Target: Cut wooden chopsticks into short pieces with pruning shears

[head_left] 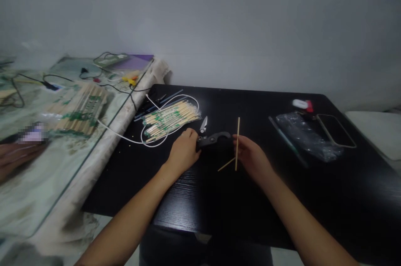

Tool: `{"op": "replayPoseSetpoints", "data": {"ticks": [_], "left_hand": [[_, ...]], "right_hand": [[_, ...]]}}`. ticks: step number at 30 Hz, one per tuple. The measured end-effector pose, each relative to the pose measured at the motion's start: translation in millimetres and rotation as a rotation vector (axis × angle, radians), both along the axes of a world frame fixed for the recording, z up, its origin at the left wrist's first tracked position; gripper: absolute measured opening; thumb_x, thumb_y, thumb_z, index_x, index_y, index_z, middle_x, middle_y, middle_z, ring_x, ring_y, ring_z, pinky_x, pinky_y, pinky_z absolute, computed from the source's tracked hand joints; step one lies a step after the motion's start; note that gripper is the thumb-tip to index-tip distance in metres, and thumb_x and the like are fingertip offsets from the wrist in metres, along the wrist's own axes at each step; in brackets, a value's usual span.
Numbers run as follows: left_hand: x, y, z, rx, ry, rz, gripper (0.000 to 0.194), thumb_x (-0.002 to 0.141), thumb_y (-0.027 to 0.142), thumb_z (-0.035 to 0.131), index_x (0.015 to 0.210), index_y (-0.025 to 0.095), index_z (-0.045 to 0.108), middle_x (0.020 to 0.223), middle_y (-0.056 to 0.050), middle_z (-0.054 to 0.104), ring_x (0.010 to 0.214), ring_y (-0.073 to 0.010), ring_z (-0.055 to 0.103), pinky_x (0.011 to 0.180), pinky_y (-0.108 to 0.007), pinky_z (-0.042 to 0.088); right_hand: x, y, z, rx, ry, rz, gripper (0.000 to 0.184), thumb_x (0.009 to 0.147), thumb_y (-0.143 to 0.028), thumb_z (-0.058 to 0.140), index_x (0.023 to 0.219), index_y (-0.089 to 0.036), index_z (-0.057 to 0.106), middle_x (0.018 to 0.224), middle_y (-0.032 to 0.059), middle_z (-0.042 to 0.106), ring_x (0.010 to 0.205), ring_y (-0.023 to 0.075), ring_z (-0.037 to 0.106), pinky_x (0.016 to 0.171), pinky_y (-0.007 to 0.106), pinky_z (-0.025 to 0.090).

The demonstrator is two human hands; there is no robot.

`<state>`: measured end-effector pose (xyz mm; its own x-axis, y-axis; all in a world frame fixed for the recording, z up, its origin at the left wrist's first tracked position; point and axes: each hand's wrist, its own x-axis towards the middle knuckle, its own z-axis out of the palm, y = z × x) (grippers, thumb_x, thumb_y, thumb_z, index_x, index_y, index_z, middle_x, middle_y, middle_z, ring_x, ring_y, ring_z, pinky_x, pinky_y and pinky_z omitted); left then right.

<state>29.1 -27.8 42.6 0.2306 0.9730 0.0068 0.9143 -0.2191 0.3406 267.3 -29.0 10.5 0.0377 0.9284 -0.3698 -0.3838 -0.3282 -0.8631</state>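
My left hand (184, 149) is closed at the black-handled scissors (216, 137), its fingers against the near handle. Their short metal blades (204, 124) point away from me. In my right hand (250, 155), a pale wooden chopstick (237, 143) is pinched nearly upright. A second thin wooden stick (226, 164) slants down to the left from the same fingers; how it is gripped is hidden. Beyond my left hand lies a bunch of chopsticks (171, 119) in clear wrappers with green print.
A white cable (153, 145) loops around the wrapped chopsticks. On the right of the black table (194, 211) lie crumpled clear plastic (308, 136), a phone (336, 130) and a white-and-red item (302, 105). At left, another person's hand (21, 155) is beside a glass-topped table with more wrapped chopsticks (78, 109).
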Motion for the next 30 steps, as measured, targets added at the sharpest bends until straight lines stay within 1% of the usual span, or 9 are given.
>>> {"op": "replayPoseSetpoints", "data": {"ticks": [3,6,9,12,15,18,20,22,30], "left_hand": [[-6,5,-0.7,0.063,0.037,0.055,0.023,0.082,0.010,0.065,0.100,0.021,0.058,0.114,-0.010,0.061,0.107,-0.0274,0.061,0.090,-0.039,0.051],[-11,8,-5.3,0.141,-0.024,0.096,0.020,0.083,0.008,0.060,0.097,0.021,0.059,0.108,-0.010,0.062,0.105,-0.0275,0.061,0.088,-0.038,0.050],[-12,7,-8.6,0.188,-0.216,0.086,0.019,0.085,0.009,0.057,0.099,0.023,0.060,0.107,-0.007,0.064,0.102,-0.0242,0.062,0.086,-0.035,0.050],[-7,2,-7.4,0.213,-0.442,0.019,0.019,0.088,0.012,0.056,0.103,0.022,0.061,0.103,-0.005,0.066,0.096,-0.0205,0.063,0.086,-0.031,0.049],[2,-5,-5.6,0.115,-0.615,-0.084,0.013,0.094,0.023,0.056,0.103,0.021,0.064,0.092,-0.003,0.068,0.084,-0.0180,0.063,0.080,-0.029,0.048],[12,-12,-9.1,-0.137,-0.755,-0.155,0.021,0.097,0.039,0.055,0.098,0.021,0.066,0.072,0.002,0.064,0.064,-0.0144,0.058,0.064,-0.026,0.044],[18,-15,-14.1,-0.176,-0.772,-0.164,0.024,0.097,0.041,0.056,0.091,0.020,0.065,0.068,0.003,0.061,0.061,-0.0132,0.054,0.061,-0.025,0.040],[21,-16,-19.1,-0.166,-0.740,-0.171,0.022,0.095,0.040,0.058,0.088,0.020,0.064,0.067,0.004,0.057,0.061,-0.0120,0.051,0.060,-0.025,0.037],[16,-8,-23.1,-0.087,-0.720,-0.041,0.021,0.092,0.038,0.059,0.088,0.018,0.064,0.065,0.005,0.052,0.061,-0.0104,0.046,0.059,-0.024,0.034]], "right_hand": [[-1,0,1.0,0.028,-0.031,0.015,0.028,0.072,-0.045,0.080,0.090,-0.023,0.077,0.079,0.0045,0.069,0.061,0.0161,0.057,0.051,0.028,0.041],[-1,0,0.0,0.005,0.006,0.011,0.028,0.071,-0.043,0.082,0.090,-0.023,0.077,0.078,0.0035,0.068,0.063,0.0157,0.058,0.053,0.028,0.042],[-1,0,0.0,0.002,0.045,0.036,0.029,0.073,-0.044,0.083,0.090,-0.022,0.076,0.076,0.0011,0.063,0.066,0.0144,0.056,0.057,0.027,0.045],[-2,-3,4.2,0.035,0.062,0.062,0.028,0.076,-0.045,0.082,0.091,-0.022,0.074,0.072,-0.0022,0.055,0.063,0.0121,0.053,0.057,0.025,0.043],[-4,-6,10.7,0.045,0.077,0.074,0.030,0.077,-0.047,0.082,0.093,-0.024,0.072,0.069,-0.0043,0.052,0.055,0.0091,0.045,0.049,0.023,0.034],[-4,-8,14.4,0.029,0.038,0.085,0.032,0.076,-0.050,0.081,0.092,-0.025,0.072,0.066,-0.0039,0.052,0.048,0.0081,0.037,0.043,0.024,0.026],[-3,-8,14.0,0.022,-0.001,0.101,0.030,0.076,-0.051,0.081,0.091,-0.027,0.072,0.065,-0.0023,0.054,0.045,0.0092,0.036,0.041,0.025,0.026],[-2,-8,12.1,0.030,-0.013,0.125,0.026,0.077,-0.050,0.080,0.089,-0.029,0.073,0.065,0.0003,0.058,0.046,0.0119,0.040,0.041,0.028,0.030],[-2,-11,12.6,0.036,0.005,0.173,0.029,0.074,-0.044,0.085,0.093,-0.024,0.076,0.070,0.0015,0.061,0.052,0.0118,0.049,0.042,0.025,0.037]]}}
